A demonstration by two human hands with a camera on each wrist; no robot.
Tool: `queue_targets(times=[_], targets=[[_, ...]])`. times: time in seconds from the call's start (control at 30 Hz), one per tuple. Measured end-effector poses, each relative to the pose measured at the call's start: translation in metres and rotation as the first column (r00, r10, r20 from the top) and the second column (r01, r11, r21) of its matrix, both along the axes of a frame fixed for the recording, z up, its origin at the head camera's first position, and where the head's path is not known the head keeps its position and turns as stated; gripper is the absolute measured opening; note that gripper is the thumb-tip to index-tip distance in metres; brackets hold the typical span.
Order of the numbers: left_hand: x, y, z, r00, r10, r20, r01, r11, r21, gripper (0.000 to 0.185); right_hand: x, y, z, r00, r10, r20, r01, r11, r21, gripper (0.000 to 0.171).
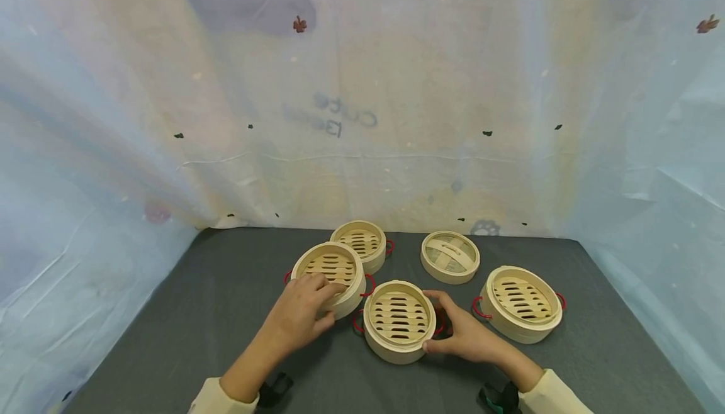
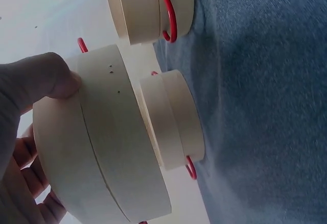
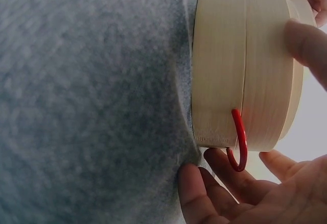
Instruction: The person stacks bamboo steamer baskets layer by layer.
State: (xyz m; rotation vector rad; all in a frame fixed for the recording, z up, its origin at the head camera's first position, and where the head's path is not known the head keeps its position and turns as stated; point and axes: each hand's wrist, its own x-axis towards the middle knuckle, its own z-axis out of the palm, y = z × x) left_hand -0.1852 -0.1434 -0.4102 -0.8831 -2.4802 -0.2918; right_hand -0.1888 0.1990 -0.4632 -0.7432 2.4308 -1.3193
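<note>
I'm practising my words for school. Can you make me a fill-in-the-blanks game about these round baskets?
1. The round bamboo steamer baskets sit on a dark ____ cloth.
2. The small wire handles on their sides are ____.
3. The left hand grips the rim of one basket, and the right hand curls around ____ basket.
4. Counting the lid, ____ round pieces show.

Missing words: grey; red; another; five
</note>
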Motion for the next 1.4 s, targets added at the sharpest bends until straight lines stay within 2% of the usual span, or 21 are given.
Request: queue_targets(times=[0.27,0.43,0.7,1.03,1.2,1.4], targets=[[0.003,0.008,0.001,1.000,-0.014,0.011,0.014,1.000,0.023,0.044,-0.001,0.000,-0.002,1.000,-0.008,-0.012,0.008,1.000,0.004,0.090],[0.004,0.015,0.003,0.998,-0.055,0.012,0.054,0.997,0.052,0.044,-0.001,0.000,-0.001,1.000,-0.012,-0.001,0.012,1.000,0.003,0.089],[0.002,0.027,0.006,0.986,-0.155,-0.053,0.160,0.982,0.102,0.044,-0.002,0.000,-0.001,1.000,-0.023,-0.015,0.024,1.000,0.012,0.091],[0.004,0.046,0.009,0.982,-0.185,-0.045,0.189,0.978,0.084,0.046,-0.002,0.001,-0.003,0.999,-0.017,-0.041,0.017,1.000,0.008,0.090],[0.006,0.054,0.008,0.982,-0.190,-0.018,0.191,0.978,0.087,0.046,-0.003,0.001,-0.004,0.999,-0.026,-0.037,0.026,1.000,0.011,0.091],[0.009,0.062,0.008,0.980,-0.193,0.053,0.188,0.978,0.091,0.044,-0.002,0.001,-0.003,0.999,-0.019,-0.046,0.020,1.000,0.006,0.091]])
